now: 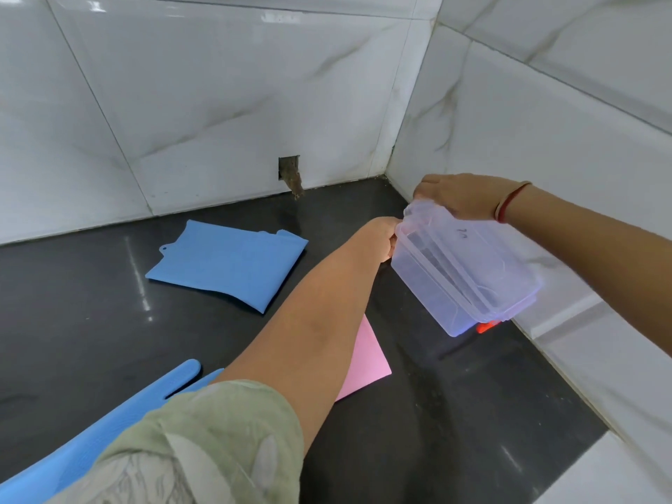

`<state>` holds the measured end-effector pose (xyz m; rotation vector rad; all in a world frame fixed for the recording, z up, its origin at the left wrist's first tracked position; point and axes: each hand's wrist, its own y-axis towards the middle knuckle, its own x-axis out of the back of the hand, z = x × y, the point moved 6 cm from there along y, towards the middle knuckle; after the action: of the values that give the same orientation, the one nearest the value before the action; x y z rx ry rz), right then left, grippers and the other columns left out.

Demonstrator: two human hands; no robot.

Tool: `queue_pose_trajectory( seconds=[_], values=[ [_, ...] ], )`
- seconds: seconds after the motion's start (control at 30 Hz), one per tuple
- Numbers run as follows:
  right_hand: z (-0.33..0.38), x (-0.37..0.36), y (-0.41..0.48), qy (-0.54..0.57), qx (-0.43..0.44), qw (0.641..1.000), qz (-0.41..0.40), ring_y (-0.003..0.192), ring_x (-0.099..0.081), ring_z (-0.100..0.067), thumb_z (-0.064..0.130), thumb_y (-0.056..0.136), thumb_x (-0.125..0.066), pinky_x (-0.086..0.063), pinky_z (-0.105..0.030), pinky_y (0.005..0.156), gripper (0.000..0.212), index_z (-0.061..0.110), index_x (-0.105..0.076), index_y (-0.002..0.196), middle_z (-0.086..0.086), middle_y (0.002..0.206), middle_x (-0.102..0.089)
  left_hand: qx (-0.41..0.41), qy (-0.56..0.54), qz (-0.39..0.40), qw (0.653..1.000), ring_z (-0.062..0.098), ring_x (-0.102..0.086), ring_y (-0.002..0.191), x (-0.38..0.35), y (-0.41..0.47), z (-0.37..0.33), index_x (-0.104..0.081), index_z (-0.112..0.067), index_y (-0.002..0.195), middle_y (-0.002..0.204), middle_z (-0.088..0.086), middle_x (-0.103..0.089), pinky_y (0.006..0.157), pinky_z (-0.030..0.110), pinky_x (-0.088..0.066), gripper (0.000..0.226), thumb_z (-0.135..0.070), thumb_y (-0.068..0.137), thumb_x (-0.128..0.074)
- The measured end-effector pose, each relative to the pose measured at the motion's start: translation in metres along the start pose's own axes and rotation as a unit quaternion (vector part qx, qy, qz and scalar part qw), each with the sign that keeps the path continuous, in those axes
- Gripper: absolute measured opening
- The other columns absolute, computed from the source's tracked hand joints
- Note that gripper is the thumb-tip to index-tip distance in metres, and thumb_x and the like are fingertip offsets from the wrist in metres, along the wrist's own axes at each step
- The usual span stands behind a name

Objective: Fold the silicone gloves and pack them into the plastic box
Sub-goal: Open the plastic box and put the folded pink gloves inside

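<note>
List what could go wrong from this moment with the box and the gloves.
1. The plastic box is tilted in the air, held only at its far end by the left hand and right hand; it may slip, or the lid may pop off suddenly.
2. The blue glove near the front edge lies unfolded under the left forearm; the sleeve might drag it off the counter.
</note>
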<state>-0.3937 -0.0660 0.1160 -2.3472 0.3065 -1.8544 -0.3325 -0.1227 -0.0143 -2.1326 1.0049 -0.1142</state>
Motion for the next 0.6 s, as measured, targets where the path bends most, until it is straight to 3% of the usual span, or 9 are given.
queue_pose_trajectory(
  seconds=[0.1, 0.23, 0.3, 0.4, 0.5, 0.6],
  values=[
    [-0.012, 0.028, -0.023, -0.01, -0.017, 0.999, -0.037, 0.1, -0.056, -0.033, -0.003, 0.09, -0.044, -0.039, -0.032, 0.079, 0.034, 0.008, -0.049, 0.122, -0.013, 0.121, -0.051, -0.004, 0.039, 0.0, 0.999, 0.012, -0.034, 0.051, -0.002, -0.002, -0.002, -0.048, -0.009, 0.061, 0.061, 0.002, -0.041, 0.051, 0.019, -0.029, 0.032, -0.012, 0.092, -0.055],
    [-0.017, 0.055, -0.086, -0.045, 0.002, 0.991, -0.122, 0.095, -0.059, -0.036, 0.003, 0.086, -0.053, -0.047, -0.039, 0.078, 0.033, 0.008, -0.051, 0.118, -0.013, 0.115, -0.054, -0.007, 0.089, -0.042, 0.995, 0.011, -0.028, 0.047, 0.006, -0.005, -0.005, -0.043, -0.012, 0.054, 0.054, 0.0, -0.035, 0.052, 0.021, -0.028, 0.037, -0.019, 0.086, -0.06],
    [-0.022, 0.061, -0.128, -0.051, 0.0, 0.983, -0.177, 0.089, -0.061, -0.034, 0.014, 0.084, -0.054, -0.05, -0.039, 0.073, 0.033, 0.014, -0.049, 0.117, -0.007, 0.112, -0.052, -0.009, 0.08, -0.039, 0.996, 0.011, -0.039, 0.05, 0.007, -0.008, -0.008, -0.049, -0.013, 0.057, 0.05, -0.001, -0.045, 0.059, 0.023, -0.036, 0.037, -0.032, 0.086, -0.062],
    [-0.028, 0.051, -0.192, -0.043, -0.038, 0.973, -0.225, 0.089, -0.059, -0.028, 0.039, 0.089, -0.042, -0.053, -0.039, 0.071, 0.033, 0.026, -0.044, 0.119, 0.003, 0.11, -0.048, -0.028, 0.056, -0.029, 0.998, 0.014, -0.058, 0.073, 0.011, -0.01, -0.013, -0.062, -0.013, 0.082, 0.075, 0.0, -0.065, 0.068, 0.031, -0.041, 0.03, -0.042, 0.082, -0.066],
    [-0.024, 0.012, -0.249, -0.017, -0.087, 0.973, -0.213, 0.089, -0.053, -0.023, 0.046, 0.087, -0.039, -0.045, -0.036, 0.078, 0.035, 0.031, -0.041, 0.118, 0.005, 0.105, -0.048, -0.05, 0.083, -0.014, 0.995, 0.015, -0.058, 0.081, 0.013, -0.016, -0.016, -0.059, -0.013, 0.092, 0.09, 0.001, -0.064, 0.081, 0.035, -0.04, 0.036, -0.044, 0.079, -0.069],
    [-0.009, -0.041, -0.296, -0.03, -0.155, 0.974, -0.16, 0.087, -0.051, -0.023, 0.05, 0.087, -0.033, -0.035, -0.027, 0.075, 0.025, 0.043, -0.034, 0.111, 0.01, 0.101, -0.043, -0.064, 0.114, -0.017, 0.991, 0.016, -0.057, 0.092, 0.014, -0.028, -0.014, -0.056, -0.015, 0.101, 0.104, 0.002, -0.06, 0.085, 0.036, -0.04, 0.043, -0.045, 0.075, -0.072]
  ],
)
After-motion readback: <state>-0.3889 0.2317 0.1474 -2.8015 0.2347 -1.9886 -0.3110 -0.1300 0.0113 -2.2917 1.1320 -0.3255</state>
